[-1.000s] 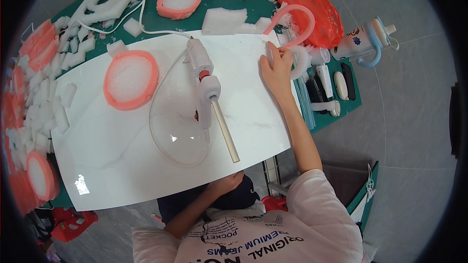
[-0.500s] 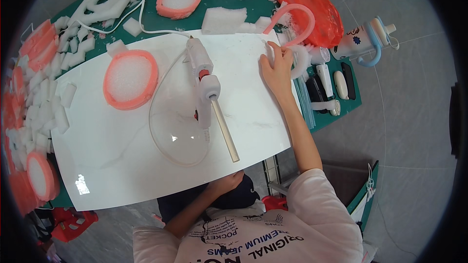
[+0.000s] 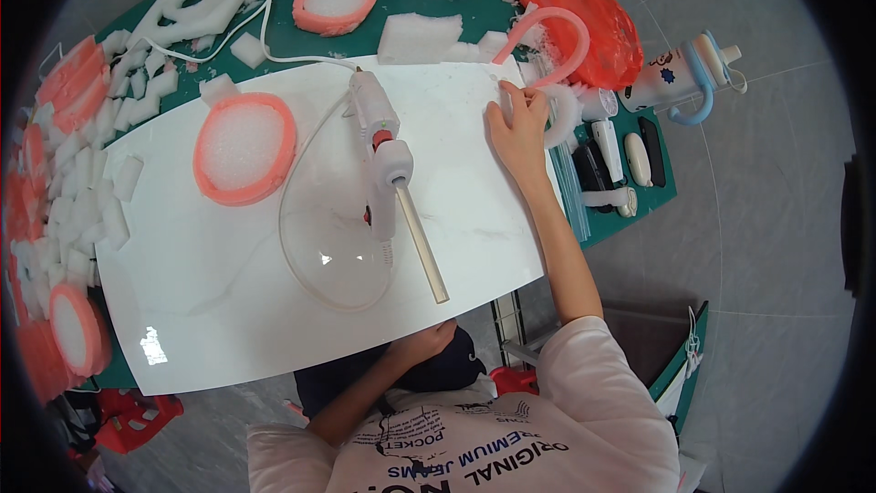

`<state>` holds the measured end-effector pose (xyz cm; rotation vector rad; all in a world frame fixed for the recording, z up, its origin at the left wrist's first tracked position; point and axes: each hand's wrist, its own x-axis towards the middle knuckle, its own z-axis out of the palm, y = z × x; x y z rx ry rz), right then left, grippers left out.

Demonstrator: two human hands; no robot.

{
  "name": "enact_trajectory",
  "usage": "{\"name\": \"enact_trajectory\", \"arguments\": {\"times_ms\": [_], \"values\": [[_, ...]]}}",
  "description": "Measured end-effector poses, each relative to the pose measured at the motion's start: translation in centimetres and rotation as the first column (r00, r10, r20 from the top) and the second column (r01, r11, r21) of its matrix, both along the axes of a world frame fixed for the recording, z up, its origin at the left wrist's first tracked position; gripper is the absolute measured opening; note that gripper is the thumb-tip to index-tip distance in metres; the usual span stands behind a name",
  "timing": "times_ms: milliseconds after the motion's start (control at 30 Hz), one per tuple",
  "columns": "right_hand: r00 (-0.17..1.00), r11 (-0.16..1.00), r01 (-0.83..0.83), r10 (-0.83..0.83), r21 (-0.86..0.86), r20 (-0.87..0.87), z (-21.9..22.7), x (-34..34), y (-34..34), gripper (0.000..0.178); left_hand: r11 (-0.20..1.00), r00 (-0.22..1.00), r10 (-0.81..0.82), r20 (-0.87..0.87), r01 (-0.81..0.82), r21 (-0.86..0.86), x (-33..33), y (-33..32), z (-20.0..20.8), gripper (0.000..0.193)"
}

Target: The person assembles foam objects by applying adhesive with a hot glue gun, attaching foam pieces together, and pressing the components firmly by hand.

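Observation:
My right hand rests at the right edge of a glossy white board. Its thumb and index finger are apart, and I see nothing gripped between them. Just beyond its fingers stands a curved pink foam strip, and a white foam ring is beside it. My left hand is low by my lap, its fingers partly hidden at the board's near edge. A white glue gun lies mid-board, a long glue stick jutting from it. To its left lies a pink-rimmed oval foam piece.
White foam chunks and pink foam pieces crowd the left side. A white foam block and a red plastic bag are at the back. At right are a tumbler, a black case-like item and clear sticks.
My right index fingertip has drawn back very slightly. Everything else looks the same.

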<state>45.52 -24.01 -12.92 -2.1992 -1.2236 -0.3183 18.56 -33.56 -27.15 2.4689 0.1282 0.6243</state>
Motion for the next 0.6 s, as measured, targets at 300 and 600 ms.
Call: {"name": "enact_trajectory", "arguments": {"times_ms": [300, 600], "values": [[1.0, 0.999, -0.013, 0.014, 0.049, -0.011, 0.05, -0.07, -0.02, 0.037, 1.0, 1.0, -0.01, -0.025, 0.01, 0.024, -0.07, 0.05, 0.26, 0.011], [1.0, 0.999, -0.001, 0.0, 0.05, 0.006, 0.08, -0.12, -0.02, 0.038, 1.0, 1.0, 0.014, -0.002, -0.014, -0.028, 0.02, 0.06, 0.4, 0.011]]}}
